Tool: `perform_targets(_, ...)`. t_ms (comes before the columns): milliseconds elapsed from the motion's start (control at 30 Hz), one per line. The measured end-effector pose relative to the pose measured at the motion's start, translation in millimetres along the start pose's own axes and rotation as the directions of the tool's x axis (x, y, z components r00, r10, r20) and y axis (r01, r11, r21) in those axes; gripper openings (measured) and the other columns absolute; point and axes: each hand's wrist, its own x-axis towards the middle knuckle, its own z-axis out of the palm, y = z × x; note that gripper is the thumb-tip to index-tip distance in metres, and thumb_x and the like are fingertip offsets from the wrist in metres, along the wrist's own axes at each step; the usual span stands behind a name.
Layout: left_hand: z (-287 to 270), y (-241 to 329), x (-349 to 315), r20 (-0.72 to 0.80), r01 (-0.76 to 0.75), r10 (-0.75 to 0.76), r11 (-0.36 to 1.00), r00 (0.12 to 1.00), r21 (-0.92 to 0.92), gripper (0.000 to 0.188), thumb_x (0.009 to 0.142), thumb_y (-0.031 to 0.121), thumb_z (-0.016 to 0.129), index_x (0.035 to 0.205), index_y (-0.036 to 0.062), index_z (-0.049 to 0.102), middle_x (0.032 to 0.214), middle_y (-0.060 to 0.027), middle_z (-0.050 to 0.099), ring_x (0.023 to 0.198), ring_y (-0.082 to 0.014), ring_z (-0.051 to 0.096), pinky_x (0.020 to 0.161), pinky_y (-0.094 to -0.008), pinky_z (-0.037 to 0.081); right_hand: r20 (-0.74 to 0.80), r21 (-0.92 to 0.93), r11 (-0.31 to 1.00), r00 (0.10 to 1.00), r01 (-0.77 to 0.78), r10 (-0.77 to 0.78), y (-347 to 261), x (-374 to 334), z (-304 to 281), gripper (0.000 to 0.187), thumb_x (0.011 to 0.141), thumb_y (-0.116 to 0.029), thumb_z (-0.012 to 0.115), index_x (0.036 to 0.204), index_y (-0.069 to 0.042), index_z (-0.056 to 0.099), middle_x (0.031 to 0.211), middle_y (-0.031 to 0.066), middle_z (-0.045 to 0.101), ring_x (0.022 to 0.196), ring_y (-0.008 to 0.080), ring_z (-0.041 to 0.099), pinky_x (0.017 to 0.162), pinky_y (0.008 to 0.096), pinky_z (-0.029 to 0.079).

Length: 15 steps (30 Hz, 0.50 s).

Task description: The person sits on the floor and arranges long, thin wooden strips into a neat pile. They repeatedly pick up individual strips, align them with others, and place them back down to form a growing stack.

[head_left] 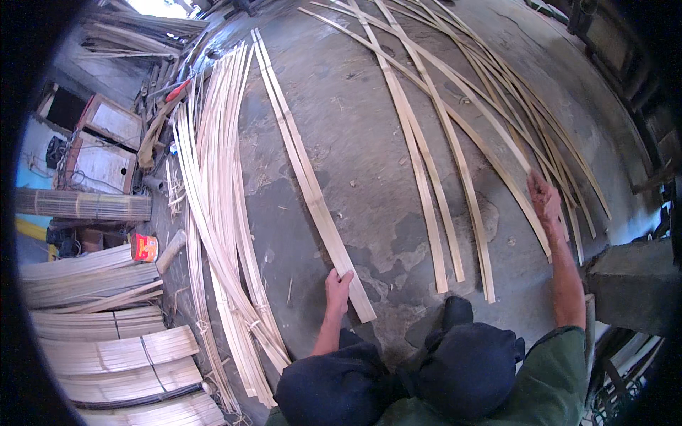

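I squat on a concrete floor [355,128] strewn with long bamboo strips. My left hand [338,289] grips the near end of a pale double strip [305,177] that runs away toward the far wall. My right hand [545,199] reaches out to the right and rests on a thin strip [497,163] among several fanned-out strips [433,177]. My dark-trousered knees [398,376] fill the lower middle.
A thick pile of pale strips [213,177] lies left of the held strip. Bundled slats [114,355] stack at lower left beside an orange can [144,247], a rolled mat [82,206] and wooden frames [106,142]. A concrete block [629,284] stands at right.
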Motion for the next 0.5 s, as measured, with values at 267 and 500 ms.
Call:
perform_targets(267,6,7,-7,-0.062,-0.060,0.074,0.978,0.995,0.199,0.023,0.088,0.015,0.065,0.103,-0.0016,0.059,0.091,-0.0071,0.065,0.083,-0.0126,0.060,0.072,-0.0315,0.049,0.025,-0.309,0.951,1.000,0.003,0.005,93,74,-5,0.039,0.098,-0.044,0.049,0.123,-0.018,0.063,0.101,0.0218,0.067,0.097,0.0422,0.063,0.080,0.0501,0.051)
perform_targets(500,5,-2,-5,-0.052,-0.005,0.009,0.996,0.999,0.091,0.024,0.088,0.014,0.066,0.105,-0.0013,0.060,0.093,-0.0075,0.066,0.084,-0.0129,0.061,0.074,-0.0315,0.049,0.008,-0.528,0.849,1.000,0.014,-0.012,134,107,-3,0.039,0.098,-0.040,0.047,0.116,-0.010,0.065,0.108,0.0195,0.066,0.104,0.0383,0.061,0.087,0.0489,0.048)
